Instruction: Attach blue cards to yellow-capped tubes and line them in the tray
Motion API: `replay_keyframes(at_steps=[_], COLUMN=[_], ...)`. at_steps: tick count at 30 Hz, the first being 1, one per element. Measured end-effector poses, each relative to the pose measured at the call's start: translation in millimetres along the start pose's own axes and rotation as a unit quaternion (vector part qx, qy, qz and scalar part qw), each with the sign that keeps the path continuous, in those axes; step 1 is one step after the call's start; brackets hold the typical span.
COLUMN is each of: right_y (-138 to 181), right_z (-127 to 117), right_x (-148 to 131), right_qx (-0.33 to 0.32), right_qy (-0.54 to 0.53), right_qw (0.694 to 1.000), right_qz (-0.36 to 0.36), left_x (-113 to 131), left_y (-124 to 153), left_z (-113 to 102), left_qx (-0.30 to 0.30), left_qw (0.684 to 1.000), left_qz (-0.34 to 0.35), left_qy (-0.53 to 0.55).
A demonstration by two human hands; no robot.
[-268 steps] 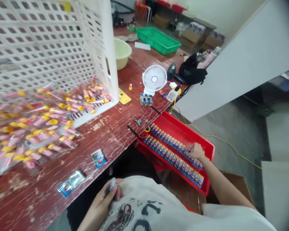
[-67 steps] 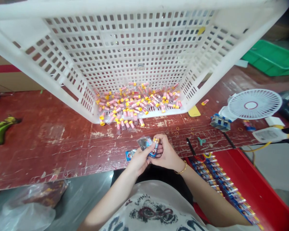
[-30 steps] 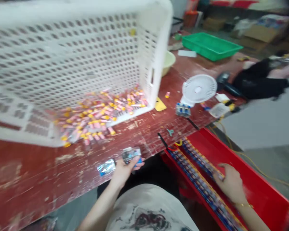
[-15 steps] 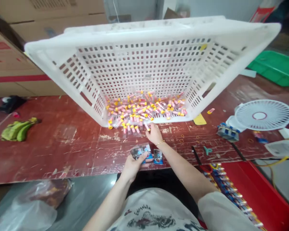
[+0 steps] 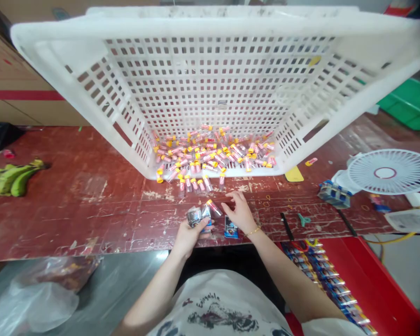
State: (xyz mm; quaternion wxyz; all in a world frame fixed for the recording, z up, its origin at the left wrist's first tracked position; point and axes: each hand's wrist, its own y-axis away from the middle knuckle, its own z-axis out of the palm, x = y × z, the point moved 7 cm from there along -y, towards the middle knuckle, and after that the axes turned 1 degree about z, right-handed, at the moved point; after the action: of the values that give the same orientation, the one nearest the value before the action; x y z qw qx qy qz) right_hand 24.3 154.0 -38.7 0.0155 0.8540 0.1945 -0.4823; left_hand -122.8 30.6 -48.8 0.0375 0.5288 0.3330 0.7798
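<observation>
My left hand (image 5: pixel 191 234) is closed on a few small blue-and-black printed packets (image 5: pixel 197 216), thumb on top. A small clear tube with a yellow cap and pink contents (image 5: pixel 214 208) lies slanted just right of these packets. Beside its lower end is my right hand (image 5: pixel 241 212), fingers apart, holding nothing I can see. Another blue-and-black packet (image 5: pixel 231 227) lies flat on the table below my right fingers. Several similar tubes (image 5: pixel 195 185) stand in a loose row on the table before the white basket (image 5: pixel 217 28), which is tipped on its side with many more inside.
The red worn table (image 5: pixel 91 214) bears green bananas (image 5: pixel 16 178) at left. At right are a white fan (image 5: pixel 388 171), a bundle of packs (image 5: pixel 334 193), a yellow card (image 5: pixel 294 174) and a teal clip (image 5: pixel 304 219). A red bin (image 5: pixel 374 280) with rows of packs stands below.
My right hand has drawn back from the basket's front edge toward me. A yellow-capped tube now lies beside the packets in my left hand. The view has shifted slightly.
</observation>
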Motion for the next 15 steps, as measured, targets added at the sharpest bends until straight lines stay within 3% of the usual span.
replay_keyframes(at_steps=[6, 12, 15], right_y=[-7.8, -7.2, -1.1], right_z=[41.2, 41.1, 48.1], right_x=[-27.2, -29.8, -37.4], right_qx=[-0.116, -0.093, -0.127], right_qy=[0.069, 0.049, 0.039], right_qw=[0.988, 0.993, 0.989], right_qz=[-0.076, -0.053, -0.063], left_x=[6.2, 11.2, 14.8], left_y=[-0.4, -5.7, -7.1], left_z=[-3.0, -11.7, -24.8], left_qx=[0.004, 0.014, 0.040], left_qw=[1.000, 1.000, 0.998], left_qz=[0.013, 0.023, 0.031], left_qy=[0.002, 0.014, 0.022])
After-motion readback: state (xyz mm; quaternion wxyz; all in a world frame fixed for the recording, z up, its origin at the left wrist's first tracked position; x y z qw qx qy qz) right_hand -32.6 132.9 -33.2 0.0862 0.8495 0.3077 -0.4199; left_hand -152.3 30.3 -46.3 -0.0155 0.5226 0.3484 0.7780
